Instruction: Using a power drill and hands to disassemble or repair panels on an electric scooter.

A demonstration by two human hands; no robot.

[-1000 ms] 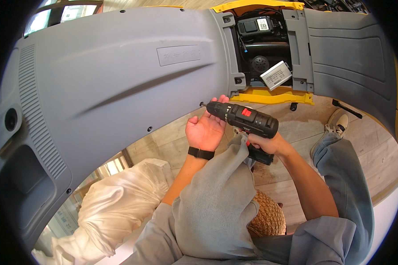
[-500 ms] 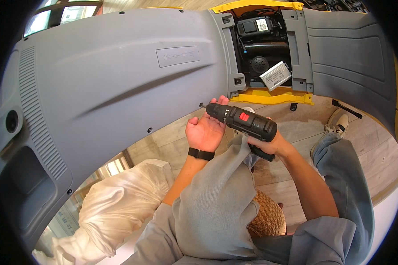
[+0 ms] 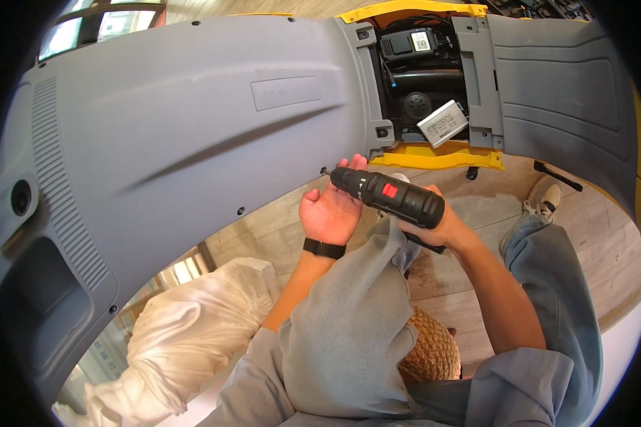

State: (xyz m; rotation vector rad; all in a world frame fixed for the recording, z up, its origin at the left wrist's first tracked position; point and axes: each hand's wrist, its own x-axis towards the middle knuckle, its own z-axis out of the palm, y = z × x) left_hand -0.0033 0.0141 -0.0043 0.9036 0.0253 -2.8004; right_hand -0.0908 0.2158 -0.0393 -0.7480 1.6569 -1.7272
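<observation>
The right hand (image 3: 441,226) is closed around the grip of the drill (image 3: 392,196); the left hand (image 3: 330,211) is cupped under its nose, fingers pinching near the bit at the lower edge of the grey panel (image 3: 192,128). The bit could slip and catch those fingers — they are very close. Free room is seen below, over the wooden floor (image 3: 584,277).

From my feed: I'm in a loose grey shirt (image 3: 349,327) with short sleeves, bare forearms, and a black band (image 3: 324,248) on my left wrist. Baggy grey-blue jeans (image 3: 555,285), plus a light sneaker (image 3: 543,197) with dark trim.
</observation>
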